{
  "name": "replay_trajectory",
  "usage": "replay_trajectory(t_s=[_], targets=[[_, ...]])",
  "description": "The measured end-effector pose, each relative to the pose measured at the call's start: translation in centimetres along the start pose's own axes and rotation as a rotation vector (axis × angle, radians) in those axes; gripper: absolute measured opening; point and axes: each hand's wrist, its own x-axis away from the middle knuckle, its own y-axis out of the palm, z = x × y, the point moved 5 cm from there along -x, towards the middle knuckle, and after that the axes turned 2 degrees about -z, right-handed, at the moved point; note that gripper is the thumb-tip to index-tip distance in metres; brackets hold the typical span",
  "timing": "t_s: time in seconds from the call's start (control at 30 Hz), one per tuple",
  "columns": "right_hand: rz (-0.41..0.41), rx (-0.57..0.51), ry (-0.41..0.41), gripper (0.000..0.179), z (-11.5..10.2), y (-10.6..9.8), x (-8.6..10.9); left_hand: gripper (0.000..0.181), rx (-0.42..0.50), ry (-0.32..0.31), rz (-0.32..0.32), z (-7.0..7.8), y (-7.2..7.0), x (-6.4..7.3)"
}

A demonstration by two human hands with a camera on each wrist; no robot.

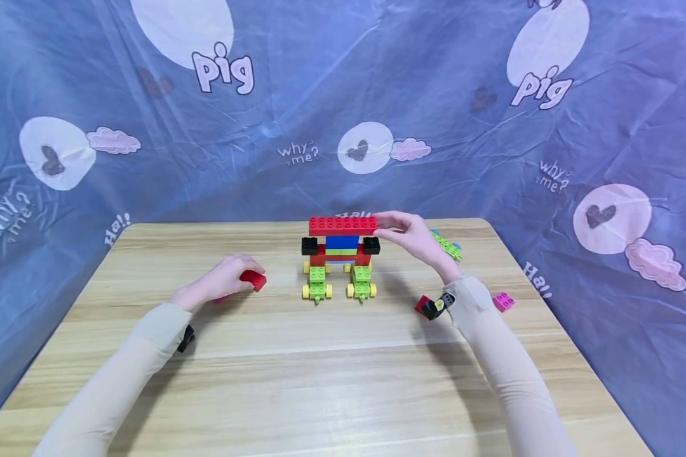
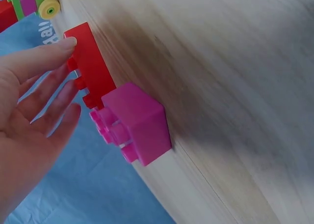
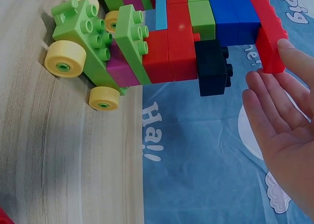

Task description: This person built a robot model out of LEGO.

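Head view hides purple block; left hand pinches red brick, right hand red beam.

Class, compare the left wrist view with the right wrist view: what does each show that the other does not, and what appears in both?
Only the left wrist view shows the left hand at a red brick, with a pink brick beside it.

Only the right wrist view shows the right hand at the end of the red top layer, plus the black brick and blue bricks.

Both show part of the wheeled build, the wooden table and the blue cloth.
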Motion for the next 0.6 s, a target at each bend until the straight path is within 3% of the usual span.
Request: replay_trajectory(t_s=[0.3, 0.6], targets=[[-0.001, 0.003, -0.007, 0.042, 0.0, 0.1, -0.2, 0.025, 0.049, 0.023, -0.02, 0.8, 0.4, -0.6], [-0.008, 0.019, -0.015, 0.042, -0.3, -0.1, -0.1, 0.038, 0.047, -0.073, -0.055, -0.6, -0.2, 0.2]])
